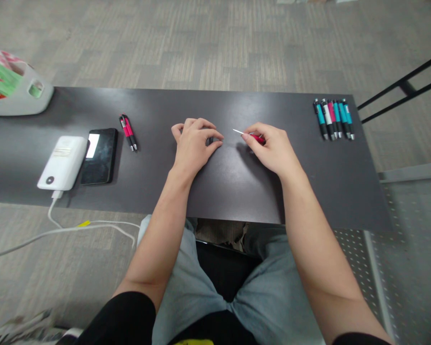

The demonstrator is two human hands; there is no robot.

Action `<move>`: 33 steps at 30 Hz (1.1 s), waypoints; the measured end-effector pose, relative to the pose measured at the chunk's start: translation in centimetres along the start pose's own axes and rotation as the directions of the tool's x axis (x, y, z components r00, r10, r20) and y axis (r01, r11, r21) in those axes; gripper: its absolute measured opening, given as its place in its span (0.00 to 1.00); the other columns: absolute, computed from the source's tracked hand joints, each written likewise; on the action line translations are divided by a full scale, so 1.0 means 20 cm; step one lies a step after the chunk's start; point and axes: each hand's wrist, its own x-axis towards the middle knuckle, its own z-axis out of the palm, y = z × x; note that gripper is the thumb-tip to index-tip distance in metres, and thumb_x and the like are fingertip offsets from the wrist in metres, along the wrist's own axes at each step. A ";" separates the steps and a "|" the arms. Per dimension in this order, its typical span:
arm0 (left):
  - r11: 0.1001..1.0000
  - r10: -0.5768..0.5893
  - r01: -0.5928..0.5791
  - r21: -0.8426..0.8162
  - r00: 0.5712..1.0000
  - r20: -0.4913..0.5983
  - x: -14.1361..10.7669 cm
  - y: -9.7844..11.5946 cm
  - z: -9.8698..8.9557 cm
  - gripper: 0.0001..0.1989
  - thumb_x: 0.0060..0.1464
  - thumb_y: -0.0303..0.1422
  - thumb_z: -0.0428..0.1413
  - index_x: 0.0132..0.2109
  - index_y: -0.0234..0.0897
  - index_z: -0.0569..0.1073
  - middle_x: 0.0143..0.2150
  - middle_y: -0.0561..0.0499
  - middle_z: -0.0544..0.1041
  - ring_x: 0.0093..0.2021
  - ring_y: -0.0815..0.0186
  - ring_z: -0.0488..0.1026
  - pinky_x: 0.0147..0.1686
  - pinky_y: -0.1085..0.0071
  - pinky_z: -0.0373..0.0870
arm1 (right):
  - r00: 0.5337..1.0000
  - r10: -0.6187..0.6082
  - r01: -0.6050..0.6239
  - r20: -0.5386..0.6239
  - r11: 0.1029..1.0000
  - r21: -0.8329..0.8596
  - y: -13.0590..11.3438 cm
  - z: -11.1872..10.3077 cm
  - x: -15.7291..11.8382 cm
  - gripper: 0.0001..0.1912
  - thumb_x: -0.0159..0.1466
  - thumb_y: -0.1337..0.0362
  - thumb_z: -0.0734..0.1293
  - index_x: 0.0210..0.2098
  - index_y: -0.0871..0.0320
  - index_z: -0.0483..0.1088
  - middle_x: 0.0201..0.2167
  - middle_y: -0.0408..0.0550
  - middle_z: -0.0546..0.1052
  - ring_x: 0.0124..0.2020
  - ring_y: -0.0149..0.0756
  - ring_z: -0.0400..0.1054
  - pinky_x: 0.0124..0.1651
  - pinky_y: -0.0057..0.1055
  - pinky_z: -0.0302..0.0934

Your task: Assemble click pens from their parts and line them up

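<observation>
My right hand (271,146) pinches a red pen piece (258,139) above the dark table (233,191), and a thin whitish tip (238,131) sticks out of it to the left. Left of it, my left hand (197,143) is bent over the table, thumb and index fingertip nearly together; a dark bit shows behind the fingers, too hidden to name. Two red and black pens (129,132) lie side by side left of my left hand. A row of several pens (333,120), blue, white and red with black, lies at the table's right end.
A black phone (100,163) and a white power bank (62,163) with a white cable (53,211) lie on the left. A white basket (39,98) with colourful contents stands at the far left. Black metal bars (405,88) rise beyond the right edge.
</observation>
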 end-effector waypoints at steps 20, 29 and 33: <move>0.999 -0.008 0.009 0.036 1.000 -0.025 0.00 -0.01 0.02 0.08 0.79 0.42 0.70 0.56 0.60 0.95 0.68 0.42 0.87 0.76 0.31 0.70 0.77 0.24 0.62 | 0.996 -0.038 0.040 0.077 0.999 -0.021 -0.01 0.01 0.00 0.11 0.84 0.48 0.75 0.49 0.45 0.88 0.49 0.52 0.93 0.54 0.59 0.86 0.62 0.52 0.80; 1.000 -0.007 0.007 -0.001 1.000 0.013 0.00 0.03 -0.01 0.10 0.75 0.39 0.72 0.59 0.58 0.93 0.71 0.44 0.88 0.77 0.32 0.72 0.78 0.28 0.61 | 0.984 -0.098 0.100 0.149 0.995 -0.008 -0.01 0.00 0.00 0.10 0.84 0.52 0.74 0.51 0.46 0.89 0.52 0.53 0.93 0.55 0.59 0.88 0.65 0.53 0.79; 1.000 0.025 -0.024 -0.018 0.999 0.030 -0.01 0.07 -0.03 0.06 0.78 0.41 0.69 0.55 0.55 0.93 0.68 0.46 0.89 0.74 0.36 0.74 0.79 0.33 0.61 | 0.976 -0.116 0.117 0.182 0.993 0.008 -0.03 -0.01 0.00 0.11 0.84 0.50 0.74 0.51 0.44 0.90 0.52 0.51 0.93 0.54 0.58 0.87 0.65 0.53 0.79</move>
